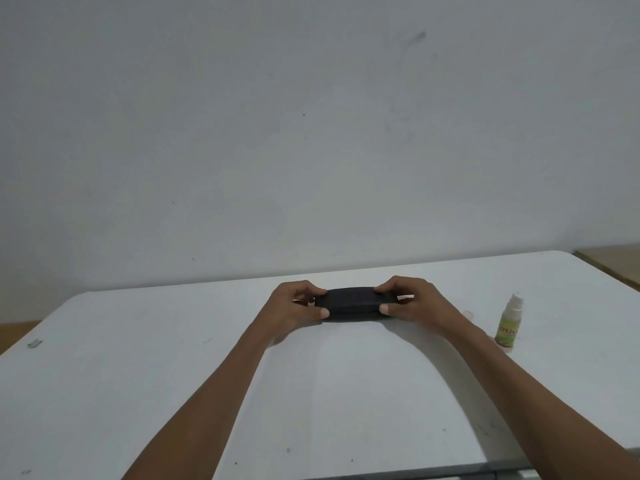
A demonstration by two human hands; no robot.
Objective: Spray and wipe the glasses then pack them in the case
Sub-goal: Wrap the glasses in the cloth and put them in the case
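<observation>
A black glasses case (pixel 349 304) lies on the white table (pixel 173 375) near its far edge, lid down as far as I can tell. My left hand (pixel 294 306) grips its left end, thumb in front and fingers over the top. My right hand (pixel 412 301) grips the right end the same way. A small spray bottle (pixel 508 323) with a green label and white nozzle stands upright to the right of my right hand. The glasses are out of sight.
A pale wall rises just behind the table's far edge. A small clear cap (pixel 468 314) lies beside the bottle. A small grey object (pixel 34 343) lies near the table's left edge. Wooden floor (pixel 616 261) shows at the right.
</observation>
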